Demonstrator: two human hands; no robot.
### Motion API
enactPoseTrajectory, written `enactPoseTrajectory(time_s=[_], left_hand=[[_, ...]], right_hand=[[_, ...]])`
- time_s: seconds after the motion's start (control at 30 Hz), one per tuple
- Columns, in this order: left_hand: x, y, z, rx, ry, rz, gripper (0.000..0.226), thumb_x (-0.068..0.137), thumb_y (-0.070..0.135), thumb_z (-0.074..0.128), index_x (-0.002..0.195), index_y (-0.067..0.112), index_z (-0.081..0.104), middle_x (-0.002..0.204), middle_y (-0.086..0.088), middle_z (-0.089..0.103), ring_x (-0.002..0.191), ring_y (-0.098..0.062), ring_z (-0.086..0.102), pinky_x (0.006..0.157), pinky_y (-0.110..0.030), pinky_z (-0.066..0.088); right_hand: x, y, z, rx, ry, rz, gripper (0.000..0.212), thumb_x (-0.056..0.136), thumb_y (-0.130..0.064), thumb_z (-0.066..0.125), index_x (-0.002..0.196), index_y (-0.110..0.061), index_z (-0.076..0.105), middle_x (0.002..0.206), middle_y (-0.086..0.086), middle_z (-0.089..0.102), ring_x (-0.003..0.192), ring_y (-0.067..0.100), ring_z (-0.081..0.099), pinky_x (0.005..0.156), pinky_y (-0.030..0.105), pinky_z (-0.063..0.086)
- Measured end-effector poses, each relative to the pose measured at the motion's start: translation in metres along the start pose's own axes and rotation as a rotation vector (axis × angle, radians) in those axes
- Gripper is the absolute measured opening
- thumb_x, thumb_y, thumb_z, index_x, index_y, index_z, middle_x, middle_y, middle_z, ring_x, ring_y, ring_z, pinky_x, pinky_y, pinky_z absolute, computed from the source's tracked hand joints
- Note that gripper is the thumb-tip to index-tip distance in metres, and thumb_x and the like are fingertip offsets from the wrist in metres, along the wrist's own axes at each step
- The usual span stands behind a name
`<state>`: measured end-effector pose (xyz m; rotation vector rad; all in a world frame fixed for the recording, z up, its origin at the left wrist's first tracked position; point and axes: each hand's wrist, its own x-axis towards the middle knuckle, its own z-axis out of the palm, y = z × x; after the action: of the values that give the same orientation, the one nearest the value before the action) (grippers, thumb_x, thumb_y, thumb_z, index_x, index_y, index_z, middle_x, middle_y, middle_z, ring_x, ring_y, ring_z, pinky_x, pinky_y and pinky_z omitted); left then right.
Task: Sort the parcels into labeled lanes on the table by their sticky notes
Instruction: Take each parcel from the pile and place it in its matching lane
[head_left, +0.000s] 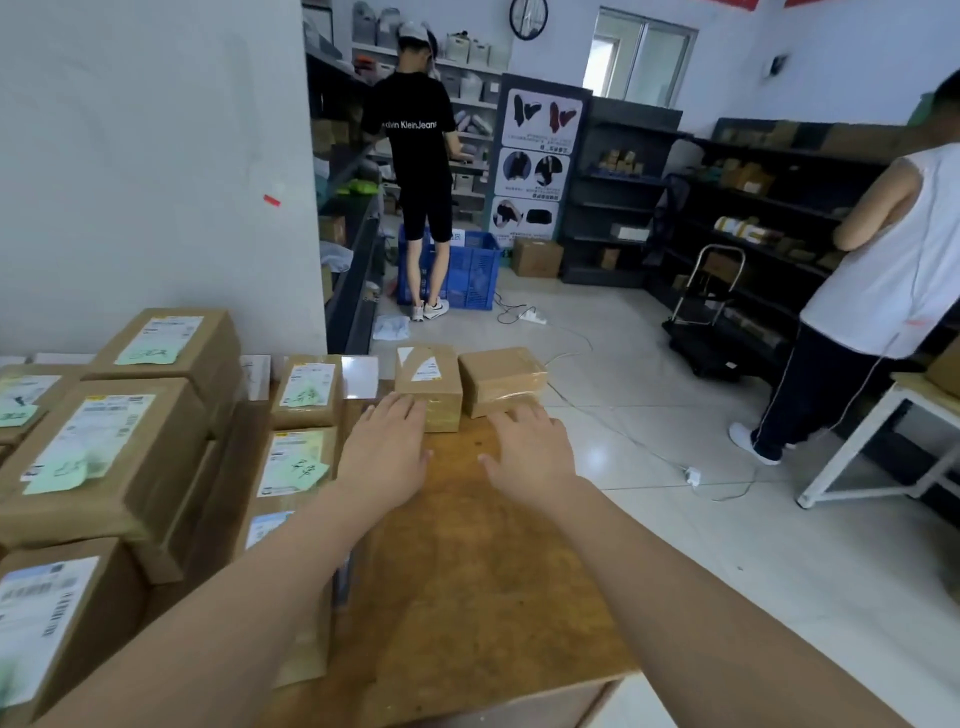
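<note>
Your left hand (384, 447) & right hand (530, 449) are apart, flat, holding nothing. Labelled carton (428, 382) & taped carton (501, 379) sit at tabletop (467, 571) far edge. Stiff cardboard, prob light; tape looks slick, so grip opposite side faces.

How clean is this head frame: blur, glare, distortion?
Head view: wide-angle distortion tilts the white wall at its edge; the green sticky notes look motion-smeared, handwriting barely legible; tape glare streaks the plain parcel ahead of the right hand; the window is washed out.
</note>
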<state>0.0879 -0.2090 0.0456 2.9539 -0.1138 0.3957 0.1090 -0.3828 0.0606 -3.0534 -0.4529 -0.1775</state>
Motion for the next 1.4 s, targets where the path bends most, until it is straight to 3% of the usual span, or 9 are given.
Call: enactPoseTrajectory(time_s=[0.57,1.17,1.4], left_hand=[[0.107,0.061,0.059,0.074,-0.087,-0.003,0.059,0.096,0.034,0.055,0.147,0.013,0.035,0.151,-0.004,0.039,0.142,-0.022,0.030,0.118,-0.037,0.025],[0.203,-0.004,0.129,0.122,-0.286,-0.260,0.051,0.093,0.023,0.056,0.142,0.013,0.041,0.145,-0.007,0.043,0.135,-0.025,0.038,0.112,-0.037,0.031],[0.228,-0.041,0.163,-0.046,-0.337,-0.406,0.041,0.093,0.026,0.054,0.133,0.016,0.049,0.141,-0.012,0.037,0.132,-0.031,0.034,0.107,-0.046,0.040]], right_hand=[[0.072,0.095,0.028,-0.004,-0.090,0.008,0.050,0.095,-0.045,0.052,0.136,-0.017,0.047,0.138,0.010,0.048,0.130,0.028,0.039,0.106,0.041,0.036],[0.204,0.096,0.092,0.106,-0.265,-0.137,0.050,0.095,-0.041,0.054,0.138,-0.016,0.048,0.140,0.010,0.050,0.131,0.029,0.041,0.105,0.042,0.035],[0.244,0.076,0.129,0.265,-0.361,-0.149,0.048,0.094,-0.038,0.054,0.135,-0.013,0.048,0.137,0.009,0.051,0.129,0.029,0.043,0.103,0.042,0.040]])
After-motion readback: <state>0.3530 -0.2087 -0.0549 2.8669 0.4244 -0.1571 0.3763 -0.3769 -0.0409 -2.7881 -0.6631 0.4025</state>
